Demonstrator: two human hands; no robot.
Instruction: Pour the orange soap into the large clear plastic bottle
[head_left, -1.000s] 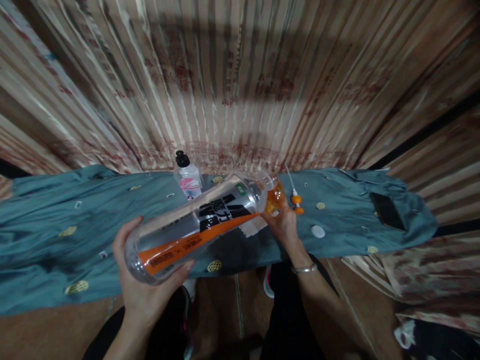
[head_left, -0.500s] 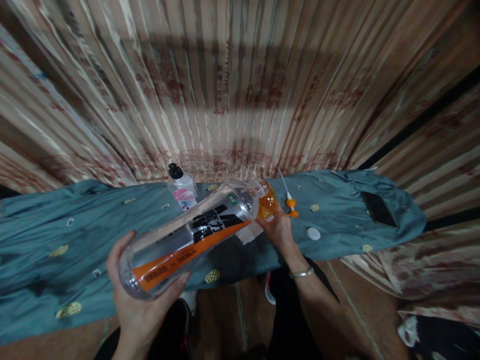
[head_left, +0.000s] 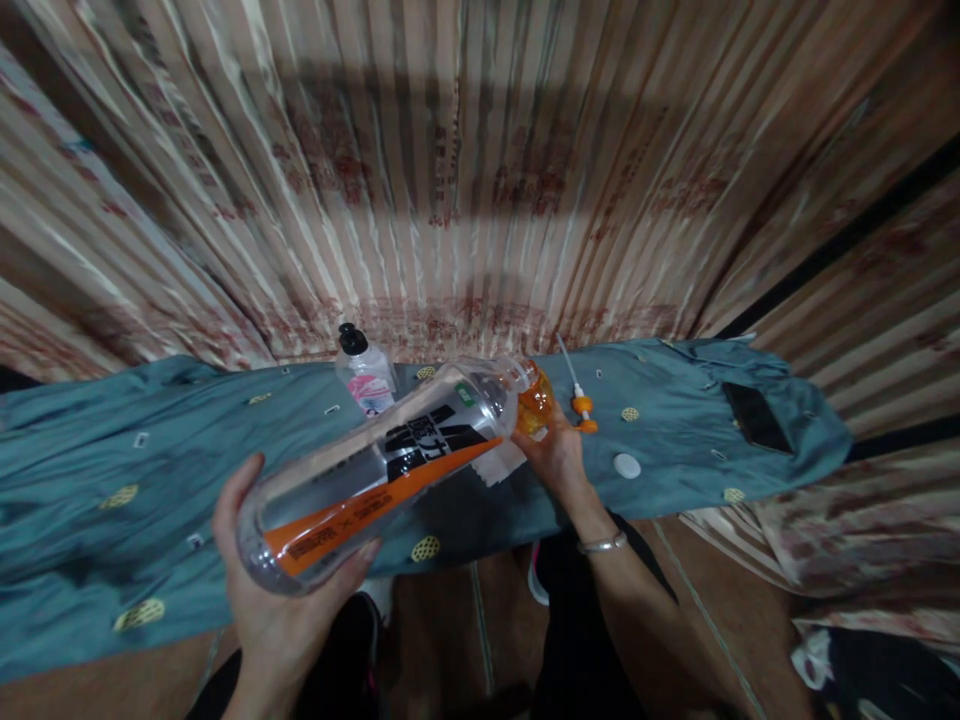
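Note:
My left hand [head_left: 289, 600] is wrapped round the base of a large clear bottle [head_left: 390, 470] with an orange and black label. The bottle lies tilted in the air, its neck up to the right. Its mouth meets the opening of a small orange bottle [head_left: 535, 400], which my right hand [head_left: 555, 450] holds from below. An orange pump top [head_left: 582, 405] with a pale tube lies just right of that hand. Below the small bottle, a piece of white tissue [head_left: 496, 464] rests on the cloth.
A clear bottle with a black cap and pink label [head_left: 369, 382] stands on the blue-green cloth [head_left: 660, 440]. Right of my right hand are a white disc [head_left: 627, 466] and a dark phone [head_left: 756, 417]. A striped curtain [head_left: 480, 200] hangs behind.
The base of the large bottle has shifted very slightly to the left with my left hand. Both bottles remain held mouth to mouth.

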